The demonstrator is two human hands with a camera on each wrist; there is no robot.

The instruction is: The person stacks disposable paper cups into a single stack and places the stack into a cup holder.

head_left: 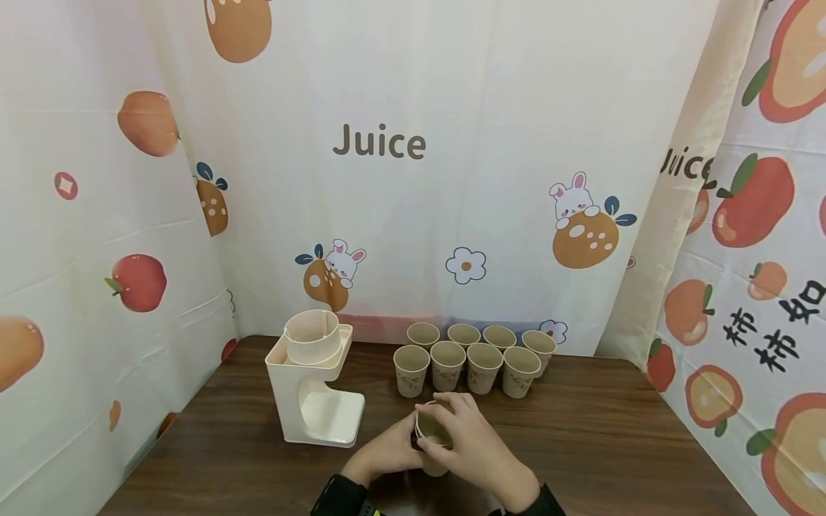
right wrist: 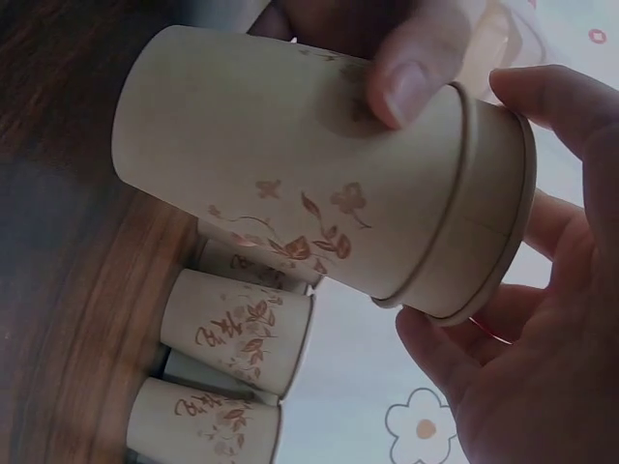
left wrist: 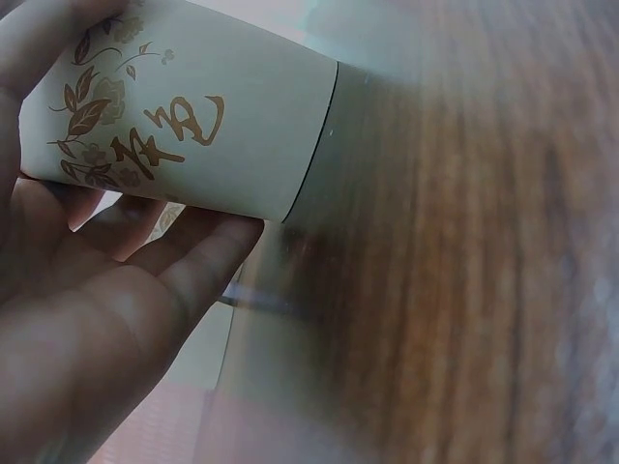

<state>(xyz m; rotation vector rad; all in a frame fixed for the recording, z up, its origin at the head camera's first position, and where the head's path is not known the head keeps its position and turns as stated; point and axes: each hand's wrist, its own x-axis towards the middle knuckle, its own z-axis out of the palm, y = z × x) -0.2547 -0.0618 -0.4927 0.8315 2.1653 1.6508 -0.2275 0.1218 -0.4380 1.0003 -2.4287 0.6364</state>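
Observation:
Two nested paper cups are held between both hands near the front of the table. In the right wrist view the outer paper cup [right wrist: 261, 145] has a brown floral print, and the rim of the inner paper cup [right wrist: 495, 213] sticks out past the outer one's rim. My left hand [head_left: 395, 449] grips the outer cup around its side, thumb across from the fingers. From the other side, my right hand [head_left: 476, 446] pinches the inner cup at its rim with spread, bent fingers. The left wrist view shows the outer cup's base end tilted close over the brown table [left wrist: 464, 242].
Several paper cups [head_left: 447, 365] stand upright in two rows at the back, just beyond the hands. To the left is a white stand [head_left: 284, 401] with a round white cup-like part [head_left: 312, 347] on top. A printed curtain [head_left: 516, 143] encloses the table.

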